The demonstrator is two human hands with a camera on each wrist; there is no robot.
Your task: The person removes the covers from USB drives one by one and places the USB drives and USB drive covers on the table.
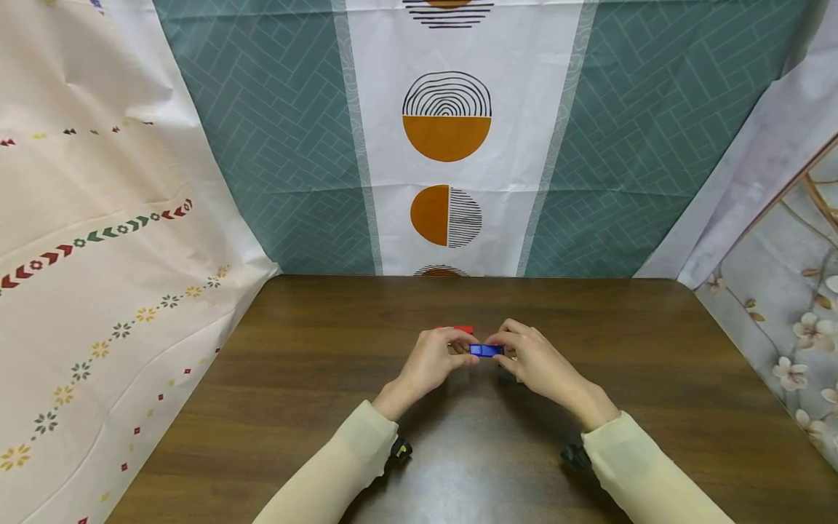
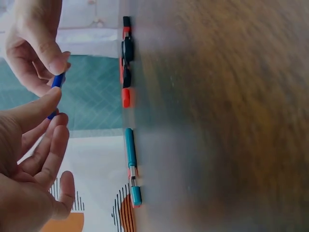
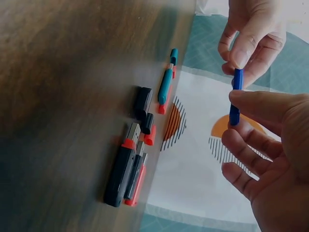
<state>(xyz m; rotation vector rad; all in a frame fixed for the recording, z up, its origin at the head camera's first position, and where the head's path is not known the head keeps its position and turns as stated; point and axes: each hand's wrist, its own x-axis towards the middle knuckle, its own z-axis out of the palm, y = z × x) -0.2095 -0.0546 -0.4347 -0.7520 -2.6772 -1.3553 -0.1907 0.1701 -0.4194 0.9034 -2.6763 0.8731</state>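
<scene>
A slim blue USB flash drive (image 1: 487, 350), two-part in the head view, is held level above the table between both hands. My left hand (image 1: 432, 356) pinches its left end between thumb and fingers. At the right end, my right hand (image 1: 533, 356) grips it the same way. The right wrist view shows the drive (image 3: 235, 99) edge-on, with the right thumb pressed on its side and the other fingers loosely bent. Fingers cover both ends of it.
Behind the hands on the brown wooden table (image 1: 275, 407) lie uncapped USB drives: a black drive (image 3: 120, 174), a teal drive (image 3: 165, 88) and red ones partly hidden. Loose caps, such as a black cap (image 3: 143, 102), lie beside them. A patterned curtain (image 1: 281, 145) hangs along the table's far edge.
</scene>
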